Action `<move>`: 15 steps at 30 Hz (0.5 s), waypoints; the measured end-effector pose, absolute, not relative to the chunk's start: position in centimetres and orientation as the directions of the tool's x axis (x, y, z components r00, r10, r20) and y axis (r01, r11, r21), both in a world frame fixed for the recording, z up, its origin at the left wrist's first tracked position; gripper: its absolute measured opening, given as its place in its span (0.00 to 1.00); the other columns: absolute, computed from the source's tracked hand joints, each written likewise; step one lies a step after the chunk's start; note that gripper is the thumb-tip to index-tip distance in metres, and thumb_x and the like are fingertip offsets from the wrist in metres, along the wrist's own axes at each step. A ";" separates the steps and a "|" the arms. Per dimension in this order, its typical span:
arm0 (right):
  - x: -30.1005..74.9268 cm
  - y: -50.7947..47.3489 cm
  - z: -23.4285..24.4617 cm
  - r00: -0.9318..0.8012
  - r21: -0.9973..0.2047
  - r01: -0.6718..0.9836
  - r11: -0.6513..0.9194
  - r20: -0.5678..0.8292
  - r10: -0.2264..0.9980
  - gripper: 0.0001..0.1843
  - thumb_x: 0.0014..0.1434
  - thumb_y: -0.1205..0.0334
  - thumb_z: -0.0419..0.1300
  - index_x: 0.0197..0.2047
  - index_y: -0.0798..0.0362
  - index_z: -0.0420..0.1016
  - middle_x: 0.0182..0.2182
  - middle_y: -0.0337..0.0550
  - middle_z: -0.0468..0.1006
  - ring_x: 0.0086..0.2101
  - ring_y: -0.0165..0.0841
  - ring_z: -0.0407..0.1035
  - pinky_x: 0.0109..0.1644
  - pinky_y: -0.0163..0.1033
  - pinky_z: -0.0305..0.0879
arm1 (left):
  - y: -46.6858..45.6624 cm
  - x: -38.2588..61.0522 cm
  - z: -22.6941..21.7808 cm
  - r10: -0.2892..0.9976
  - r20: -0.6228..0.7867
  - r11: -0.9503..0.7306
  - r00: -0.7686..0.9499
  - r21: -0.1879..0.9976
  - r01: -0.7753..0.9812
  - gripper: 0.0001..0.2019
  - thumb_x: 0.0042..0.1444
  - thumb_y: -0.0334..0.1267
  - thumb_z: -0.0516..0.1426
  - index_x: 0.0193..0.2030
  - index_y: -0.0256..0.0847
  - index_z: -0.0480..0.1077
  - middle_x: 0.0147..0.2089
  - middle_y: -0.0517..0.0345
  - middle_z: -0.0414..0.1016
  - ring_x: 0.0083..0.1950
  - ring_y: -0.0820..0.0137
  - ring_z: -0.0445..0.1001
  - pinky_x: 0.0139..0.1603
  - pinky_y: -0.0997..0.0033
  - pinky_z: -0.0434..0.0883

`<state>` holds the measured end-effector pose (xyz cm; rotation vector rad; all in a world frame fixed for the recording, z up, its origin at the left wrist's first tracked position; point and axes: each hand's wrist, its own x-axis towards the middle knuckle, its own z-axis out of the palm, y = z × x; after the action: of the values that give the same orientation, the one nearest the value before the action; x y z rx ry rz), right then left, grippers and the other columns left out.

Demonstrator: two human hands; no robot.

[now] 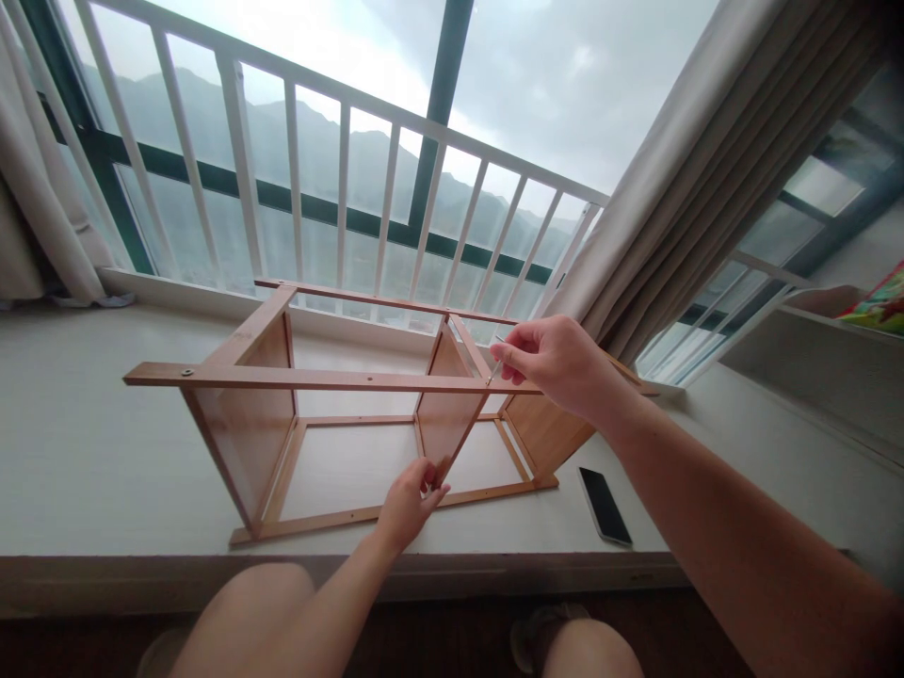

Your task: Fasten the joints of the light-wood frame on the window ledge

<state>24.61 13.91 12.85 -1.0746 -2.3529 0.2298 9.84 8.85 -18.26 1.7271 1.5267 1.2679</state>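
A wooden shelf frame [339,379] lies on its side across the white ledge, with three panels set between its long rails. My right hand [547,353] pinches a thin metal hex key [496,367]. The key's lower tip meets the top rail where the middle panel [450,424] joins it; the fingers hide part of the key. Lower down, my left hand [411,499] is closed on the lower near edge of that panel, close to the bottom rail. Round metal fittings show in the top rail's left part.
A black phone [605,507] lies on the white ledge [91,452], right of the frame. Behind stand a white railing [346,188] and windows, with beige curtains [678,160] at both sides. My knees are below the ledge's front edge.
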 end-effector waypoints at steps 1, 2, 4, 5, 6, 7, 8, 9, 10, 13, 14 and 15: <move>24.5 13.9 12.8 -0.524 -0.374 0.654 0.658 0.403 0.750 0.21 0.60 0.49 0.60 0.24 0.56 0.76 0.16 0.39 0.73 0.17 0.26 0.65 0.22 0.32 0.56 | 8.8 9.8 -18.3 0.949 0.308 -0.242 -0.064 0.846 0.474 0.09 0.56 0.44 0.56 0.34 0.44 0.61 0.33 0.61 0.67 0.33 0.70 0.67 0.38 0.69 0.65; 24.4 13.8 12.8 -0.508 -0.380 0.659 0.649 0.411 0.757 0.21 0.60 0.49 0.60 0.24 0.56 0.76 0.17 0.39 0.74 0.17 0.27 0.65 0.22 0.32 0.57 | 8.8 9.8 -18.2 0.950 0.306 -0.241 -0.066 0.848 0.473 0.09 0.56 0.44 0.56 0.34 0.44 0.61 0.32 0.61 0.67 0.33 0.70 0.67 0.38 0.69 0.65; 24.2 13.8 13.0 -0.479 -0.385 0.663 0.642 0.441 0.759 0.20 0.60 0.50 0.60 0.24 0.56 0.76 0.18 0.40 0.75 0.19 0.28 0.67 0.23 0.32 0.59 | 8.8 9.8 -18.2 0.951 0.300 -0.233 -0.071 0.851 0.470 0.09 0.55 0.44 0.57 0.34 0.43 0.61 0.32 0.61 0.68 0.32 0.70 0.67 0.38 0.69 0.65; 24.2 13.7 13.1 -0.470 -0.387 0.657 0.647 0.460 0.753 0.19 0.61 0.50 0.60 0.25 0.56 0.76 0.19 0.40 0.76 0.20 0.28 0.68 0.25 0.32 0.61 | 8.8 9.8 -18.2 0.952 0.296 -0.230 -0.073 0.853 0.469 0.09 0.55 0.44 0.57 0.34 0.43 0.62 0.33 0.61 0.68 0.32 0.70 0.67 0.38 0.69 0.65; 24.3 13.7 13.2 -0.472 -0.391 0.643 0.659 0.475 0.743 0.19 0.61 0.50 0.59 0.27 0.56 0.76 0.20 0.41 0.77 0.21 0.29 0.69 0.27 0.33 0.62 | 8.8 9.8 -18.2 0.953 0.292 -0.226 -0.074 0.855 0.468 0.09 0.55 0.43 0.57 0.34 0.43 0.62 0.33 0.61 0.68 0.32 0.70 0.67 0.38 0.69 0.65; 24.4 13.7 13.3 -0.482 -0.398 0.622 0.674 0.484 0.730 0.18 0.62 0.51 0.59 0.29 0.56 0.77 0.21 0.41 0.78 0.23 0.30 0.70 0.29 0.33 0.64 | 8.7 9.8 -18.2 0.955 0.289 -0.223 -0.074 0.856 0.466 0.09 0.55 0.43 0.57 0.34 0.43 0.62 0.33 0.61 0.69 0.32 0.70 0.67 0.38 0.69 0.65; 24.5 13.7 13.4 -0.499 -0.409 0.597 0.690 0.484 0.719 0.16 0.62 0.51 0.59 0.32 0.56 0.77 0.23 0.42 0.78 0.24 0.30 0.71 0.31 0.34 0.65 | 8.7 9.7 -18.2 0.955 0.286 -0.221 -0.073 0.857 0.465 0.09 0.55 0.44 0.57 0.34 0.43 0.62 0.33 0.61 0.69 0.32 0.70 0.67 0.37 0.69 0.65; 24.7 13.7 13.5 -0.524 -0.421 0.574 0.703 0.471 0.710 0.15 0.62 0.52 0.59 0.34 0.56 0.77 0.24 0.42 0.79 0.26 0.31 0.72 0.32 0.34 0.66 | 8.7 9.7 -18.2 0.956 0.285 -0.220 -0.073 0.858 0.463 0.09 0.55 0.44 0.57 0.34 0.44 0.62 0.33 0.61 0.69 0.32 0.70 0.67 0.37 0.69 0.65; 24.9 13.6 13.6 -0.552 -0.432 0.554 0.712 0.451 0.702 0.14 0.62 0.53 0.59 0.36 0.56 0.77 0.26 0.42 0.79 0.27 0.32 0.73 0.34 0.35 0.67 | 8.7 9.7 -18.3 0.956 0.284 -0.219 -0.076 0.860 0.462 0.09 0.55 0.44 0.57 0.34 0.44 0.62 0.33 0.61 0.69 0.32 0.70 0.67 0.37 0.69 0.65; 25.3 13.5 13.6 -0.611 -0.437 0.531 0.726 0.396 0.686 0.11 0.63 0.57 0.58 0.37 0.56 0.77 0.26 0.41 0.78 0.30 0.32 0.74 0.36 0.35 0.68 | 8.7 9.7 -18.4 0.954 0.287 -0.219 -0.083 0.862 0.456 0.09 0.54 0.43 0.58 0.34 0.43 0.63 0.33 0.61 0.69 0.32 0.70 0.67 0.37 0.69 0.65; 25.4 13.4 13.6 -0.620 -0.431 0.534 0.727 0.384 0.684 0.11 0.63 0.58 0.57 0.37 0.56 0.77 0.26 0.41 0.78 0.30 0.32 0.74 0.37 0.35 0.68 | 8.7 9.7 -18.4 0.954 0.288 -0.220 -0.086 0.863 0.454 0.09 0.54 0.43 0.58 0.34 0.43 0.63 0.33 0.61 0.69 0.32 0.70 0.67 0.37 0.69 0.65; 25.5 13.3 13.6 -0.626 -0.424 0.540 0.728 0.376 0.683 0.10 0.63 0.59 0.57 0.38 0.56 0.77 0.26 0.40 0.78 0.30 0.31 0.74 0.37 0.34 0.68 | 8.7 9.7 -18.4 0.954 0.289 -0.221 -0.087 0.864 0.452 0.09 0.54 0.43 0.58 0.34 0.43 0.63 0.33 0.61 0.69 0.32 0.70 0.67 0.37 0.69 0.65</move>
<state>25.49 13.34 13.56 -0.9275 -2.4104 0.3688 9.68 8.69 -18.41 1.6797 1.5271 1.2782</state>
